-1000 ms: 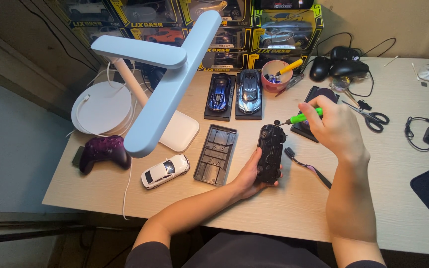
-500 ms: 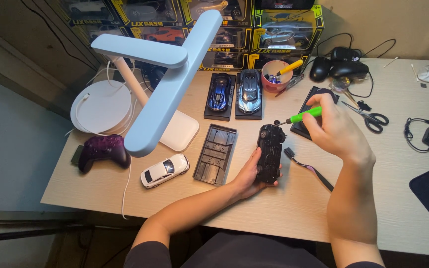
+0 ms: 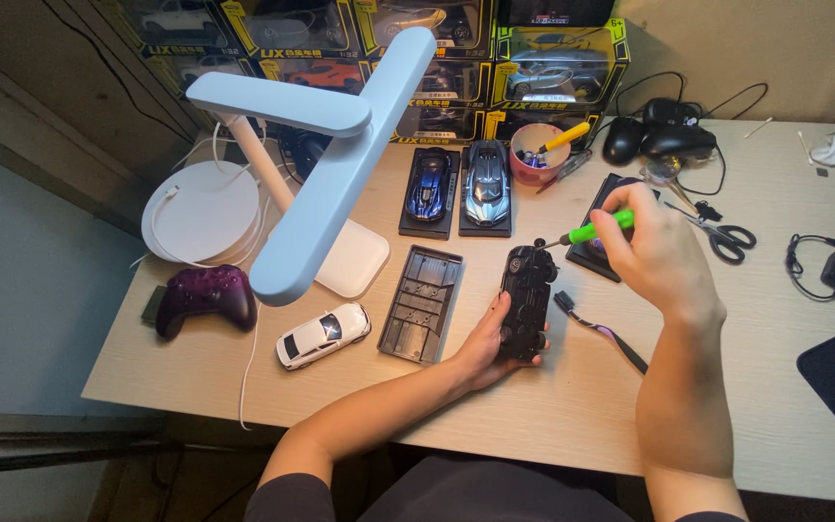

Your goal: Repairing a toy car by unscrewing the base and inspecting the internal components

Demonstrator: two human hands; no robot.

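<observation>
While gripping the black car (image 3: 526,302) belly-up on the desk (image 3: 572,406), between the grey tray (image 3: 422,303) and the black pad (image 3: 603,237), keep the left hand (image 3: 488,343) wrapped firmly around its near end, fingers closed on the body. Hold the green screwdriver (image 3: 593,230) pinched in the closed right hand (image 3: 657,253), tip at the car's far end. Seat the tip squarely in the screw before turning; press along the shaft, not sideways. Turn slowly with fingertips only, wrist steady. Brace the car against the desk to stop it rolling. Mind the loose cable (image 3: 599,332) just right of the car, clear of the forearm. Compared with half a second ago, little different: same grip on both sides, car in the same spot, screwdriver tilted much as before, right hand perhaps slightly lower. White car (image 3: 323,334) and purple gamepad (image 3: 203,298) unmoved on the left.
</observation>
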